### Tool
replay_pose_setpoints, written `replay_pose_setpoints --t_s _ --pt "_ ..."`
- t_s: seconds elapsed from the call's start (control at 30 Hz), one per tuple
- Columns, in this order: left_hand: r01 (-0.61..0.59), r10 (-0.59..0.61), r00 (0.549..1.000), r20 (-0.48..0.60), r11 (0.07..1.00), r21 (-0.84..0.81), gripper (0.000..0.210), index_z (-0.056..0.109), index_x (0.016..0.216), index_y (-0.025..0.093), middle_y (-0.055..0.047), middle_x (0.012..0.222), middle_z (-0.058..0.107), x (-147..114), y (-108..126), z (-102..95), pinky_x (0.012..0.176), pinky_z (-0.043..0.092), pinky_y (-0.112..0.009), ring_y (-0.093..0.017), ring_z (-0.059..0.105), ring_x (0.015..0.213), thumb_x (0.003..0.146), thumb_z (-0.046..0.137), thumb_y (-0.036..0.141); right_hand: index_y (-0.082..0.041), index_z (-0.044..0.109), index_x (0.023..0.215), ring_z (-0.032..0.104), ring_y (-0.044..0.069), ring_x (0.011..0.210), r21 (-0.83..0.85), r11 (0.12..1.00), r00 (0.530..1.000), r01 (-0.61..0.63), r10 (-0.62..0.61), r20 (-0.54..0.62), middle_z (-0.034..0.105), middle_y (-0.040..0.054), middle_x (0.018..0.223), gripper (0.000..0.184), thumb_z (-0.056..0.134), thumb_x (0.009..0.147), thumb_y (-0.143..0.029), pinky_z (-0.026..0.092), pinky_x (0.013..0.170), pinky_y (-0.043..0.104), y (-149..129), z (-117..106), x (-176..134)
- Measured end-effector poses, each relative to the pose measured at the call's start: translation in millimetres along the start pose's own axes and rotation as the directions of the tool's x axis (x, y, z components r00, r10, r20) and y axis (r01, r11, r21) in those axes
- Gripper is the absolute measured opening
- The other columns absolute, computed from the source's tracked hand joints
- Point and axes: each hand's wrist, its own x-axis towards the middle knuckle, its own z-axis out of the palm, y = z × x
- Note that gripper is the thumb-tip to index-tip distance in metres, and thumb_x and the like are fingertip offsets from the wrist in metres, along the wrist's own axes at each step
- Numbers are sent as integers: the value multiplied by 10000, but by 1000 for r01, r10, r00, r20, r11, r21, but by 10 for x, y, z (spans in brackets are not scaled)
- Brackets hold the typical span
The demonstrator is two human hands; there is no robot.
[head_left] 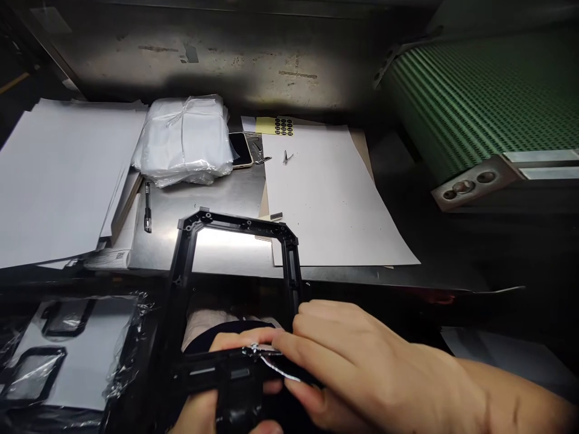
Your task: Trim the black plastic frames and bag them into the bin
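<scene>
A black plastic frame with a large rectangular opening is held up in front of me, tilted over the table's front edge. My left hand is closed around its lower bar from below, partly hidden behind the plastic. In my right hand is a silver nail clipper, gripped between thumb and fingers with its lever swung out. The clipper's jaws are against the inner edge of the lower bar, close to my left fingertips. Whether they bite on the plastic, I cannot tell.
A metal table carries a paper stack, bagged plastic bundle, pen, phone and white sheet with another nail clipper. A green conveyor stands right. Lower left, a plastic-lined box contains black frames.
</scene>
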Motion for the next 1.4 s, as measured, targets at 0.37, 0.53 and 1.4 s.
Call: replay_pose_setpoints --t_s 0.37,0.53,1.4 --pt "63 -62 998 14 991 -119 271 696 771 312 -13 987 625 -83 -126 35 652 543 -299 -232 602 792 508 710 246 -168 522 872 446 72 486 414 888 965 -199 252 -78 493 -26 566 110 432 818 -201 400 484 171 53 5 -80" --pt "43 -20 992 127 983 -176 223 688 761 305 -17 976 639 -75 -135 15 713 525 -324 -270 567 912 551 684 228 -132 527 967 489 89 621 308 946 995 -101 104 4 562 9 701 205 494 771 -182 409 596 182 18 19 -81" --pt "-40 39 997 -62 999 -20 233 707 734 288 -20 919 684 -110 -183 -24 641 549 -291 -236 649 709 551 672 149 -125 478 918 430 73 528 309 943 974 -123 174 -144 504 -14 635 141 405 799 -139 378 500 178 -60 211 -67"
